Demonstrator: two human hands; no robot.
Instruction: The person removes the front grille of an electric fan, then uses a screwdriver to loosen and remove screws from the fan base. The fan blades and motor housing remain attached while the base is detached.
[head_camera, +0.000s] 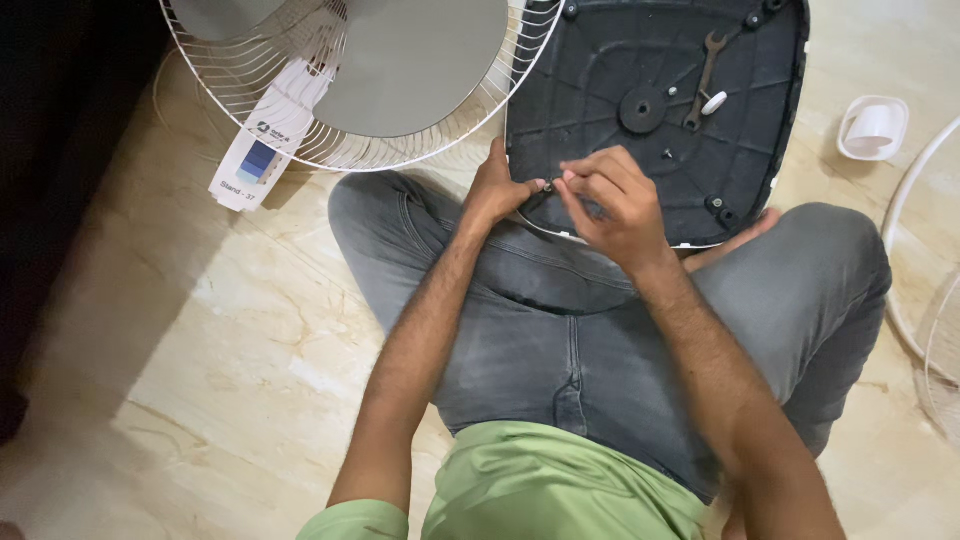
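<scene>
floor (200, 330): beige marble | on it: wire fan guard (330, 110) w/ tag, white cap (872, 128), seated person's legs (600, 310)

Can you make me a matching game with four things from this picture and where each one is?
Things:
1. wrench
2. fan guard
3. white cup
4. left hand

Places:
A. on the floor at the far right
B. at the near edge of the black base
C. lying on the black base
D. on the floor at the upper left

Pairs: 1-C, 2-D, 3-A, 4-B
</scene>
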